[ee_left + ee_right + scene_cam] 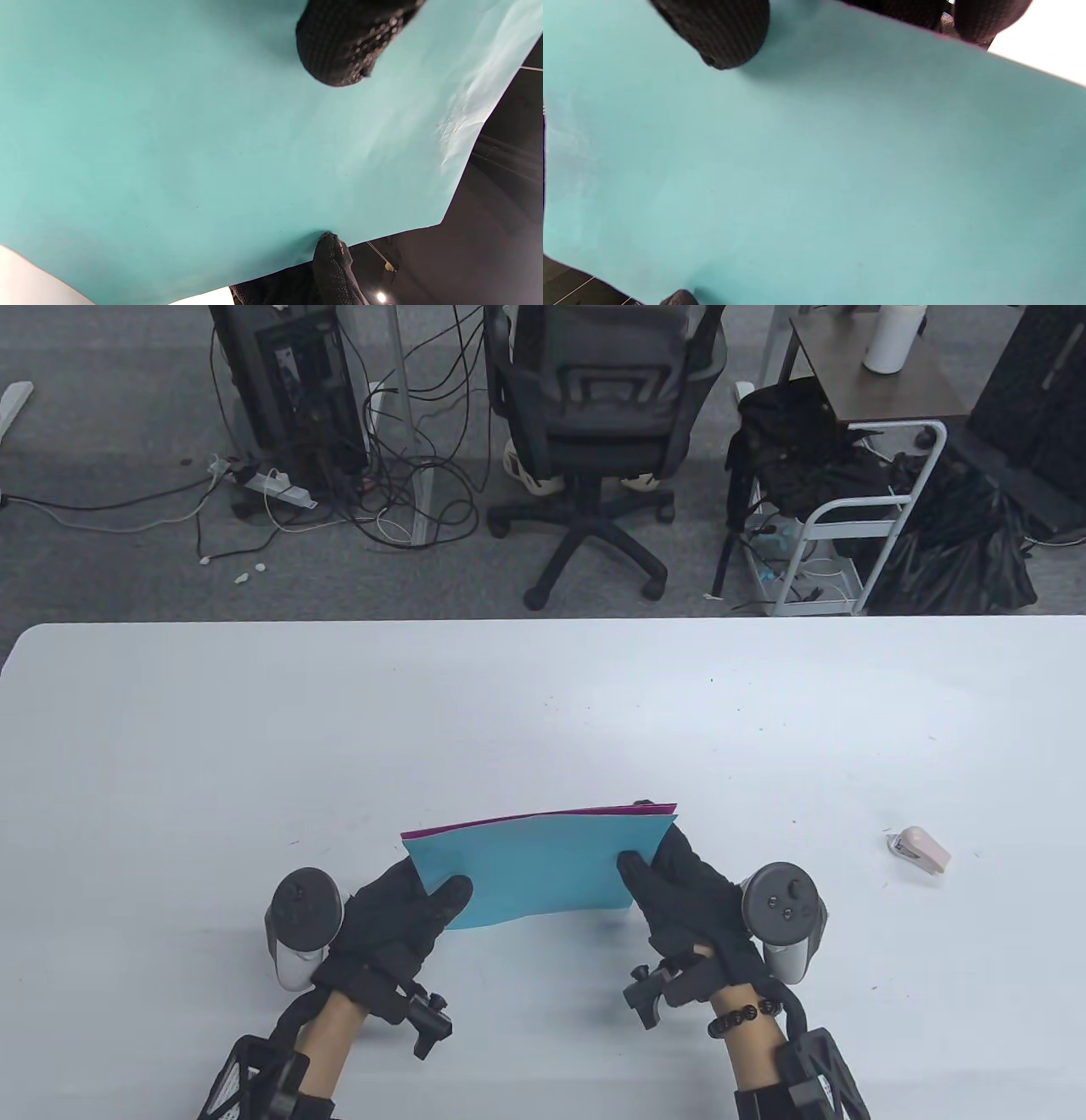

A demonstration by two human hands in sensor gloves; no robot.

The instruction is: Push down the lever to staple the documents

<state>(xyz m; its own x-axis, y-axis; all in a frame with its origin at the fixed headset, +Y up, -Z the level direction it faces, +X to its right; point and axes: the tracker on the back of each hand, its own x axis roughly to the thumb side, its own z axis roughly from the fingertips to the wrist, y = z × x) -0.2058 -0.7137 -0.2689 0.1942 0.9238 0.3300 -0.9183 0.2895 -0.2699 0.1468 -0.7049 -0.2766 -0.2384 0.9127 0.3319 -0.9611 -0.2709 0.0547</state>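
Both hands hold a small stack of paper, a teal sheet (543,865) in front and a magenta sheet (594,811) behind it, tilted up off the white table (254,729). My left hand (399,916) pinches the stack's left edge, thumb on the teal face. My right hand (679,891) pinches its right edge, thumb on the teal face too. The teal sheet fills the left wrist view (191,148) and the right wrist view (840,178), with a gloved thumb (339,42) on it in each. A small pink stapler (918,849) lies on the table, far right of my right hand.
An office chair (594,432), a computer tower with cables (288,390) and a white cart with black bags (857,517) stand on the floor beyond the table's far edge.
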